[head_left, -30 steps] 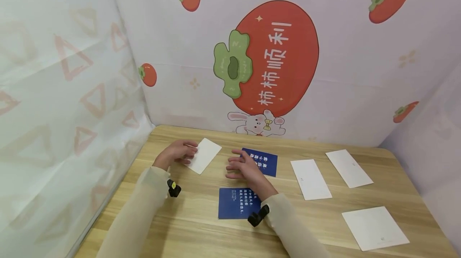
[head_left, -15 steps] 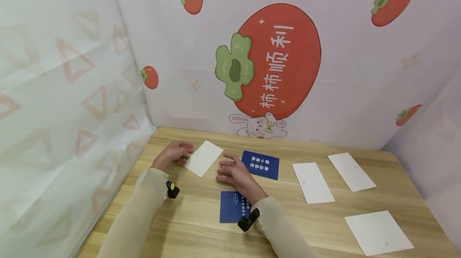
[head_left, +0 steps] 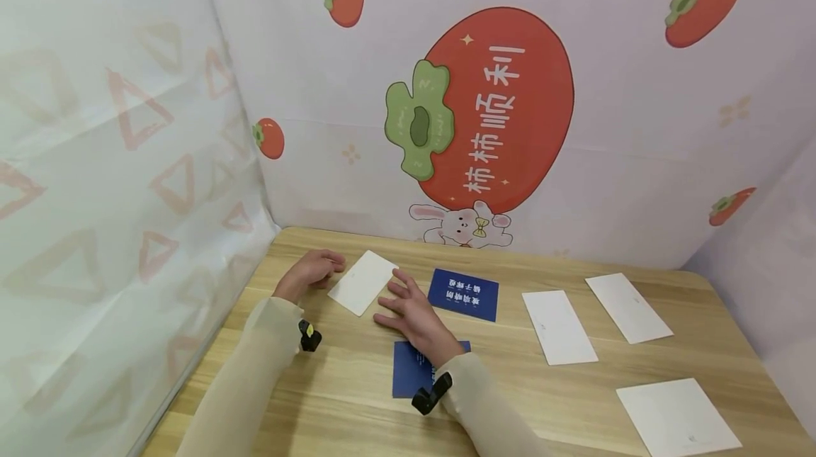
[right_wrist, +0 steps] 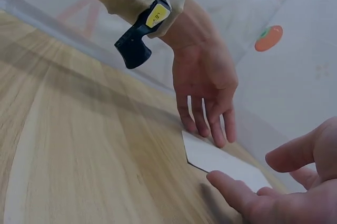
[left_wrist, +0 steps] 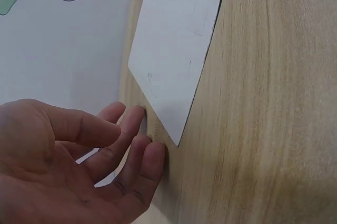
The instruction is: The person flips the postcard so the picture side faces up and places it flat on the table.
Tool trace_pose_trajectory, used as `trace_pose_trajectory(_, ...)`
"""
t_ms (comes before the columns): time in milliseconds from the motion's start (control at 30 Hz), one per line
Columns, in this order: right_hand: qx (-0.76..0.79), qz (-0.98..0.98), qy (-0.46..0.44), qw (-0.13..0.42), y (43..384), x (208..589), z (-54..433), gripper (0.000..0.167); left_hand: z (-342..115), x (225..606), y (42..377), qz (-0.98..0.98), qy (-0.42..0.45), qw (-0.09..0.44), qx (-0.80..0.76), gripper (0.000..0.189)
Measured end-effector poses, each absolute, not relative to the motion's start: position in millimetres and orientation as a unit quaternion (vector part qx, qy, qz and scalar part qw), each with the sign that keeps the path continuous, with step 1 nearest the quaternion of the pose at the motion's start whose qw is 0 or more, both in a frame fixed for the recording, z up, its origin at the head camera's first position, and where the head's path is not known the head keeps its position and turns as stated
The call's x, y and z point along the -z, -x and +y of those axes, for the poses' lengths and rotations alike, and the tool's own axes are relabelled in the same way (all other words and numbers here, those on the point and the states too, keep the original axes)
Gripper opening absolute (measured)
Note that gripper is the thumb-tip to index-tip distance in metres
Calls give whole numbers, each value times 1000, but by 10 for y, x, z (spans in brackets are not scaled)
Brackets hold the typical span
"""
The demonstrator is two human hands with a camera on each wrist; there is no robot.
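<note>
A white card (head_left: 365, 284) lies flat on the wooden table at the left, faint small print on its face. My left hand (head_left: 312, 273) is at the card's left side, fingers loosely bent; in the left wrist view its fingertips are at the tabletop just off the card's edge. On the other side my right hand (head_left: 413, 315) has its fingers spread, the index fingertip by the card's right corner; whether it touches cannot be made out. Below the right wrist lies a blue card (head_left: 409, 372), partly covered. Another blue card (head_left: 464, 294) with white lettering lies to the right.
Several white cards lie at the right: a narrow card (head_left: 559, 328), one farther back (head_left: 629, 308) and a wider card (head_left: 678, 417) nearer the front. A printed cloth (head_left: 344, 195) hangs behind the table (head_left: 344, 400), and another cloth (head_left: 210, 244) closes off the left.
My right hand has moved left, from over the far blue card to the white card's right side, uncovering that blue card. The left hand has stayed about in place beside the white card.
</note>
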State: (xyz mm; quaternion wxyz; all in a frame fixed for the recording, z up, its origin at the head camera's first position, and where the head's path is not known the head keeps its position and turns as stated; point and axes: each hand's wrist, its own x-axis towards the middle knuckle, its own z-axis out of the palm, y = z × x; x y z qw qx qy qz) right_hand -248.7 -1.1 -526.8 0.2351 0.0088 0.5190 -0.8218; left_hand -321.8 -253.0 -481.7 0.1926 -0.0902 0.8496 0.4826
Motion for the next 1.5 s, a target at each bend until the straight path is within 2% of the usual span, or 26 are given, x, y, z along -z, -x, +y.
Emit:
trace_pose_trajectory(167, 837, 491, -7, 243, 2479, 5234, -11, 78, -2470, 4768, 3215, 848, 86, 201, -483, 46)
trace_pose_trajectory(333, 847, 470, -4, 247, 2470, 5199, -12, 81, -2453, 4761, 3200, 846, 88, 206, -484, 43)
trace_pose_trajectory(600, 859, 444, -4, 253, 2461, 5243, 6, 82, -2470, 4816, 3162, 834, 117, 188, -506, 32)
trace_pose_trajectory(867, 862, 439, -9, 255, 2468, 5272, 37, 80, -2558, 4904, 3132, 811, 101, 215, -535, 44)
trace_pose_trajectory(1167, 860, 441, -11, 257, 2449, 5261, 54, 73, -2617, 4940, 3085, 795, 89, 217, -560, 49)
trace_pose_trajectory(1500, 848, 467, -19, 250, 2467, 5309, 124, 65, -2686, 4978, 3065, 770, 64, 249, -584, 56)
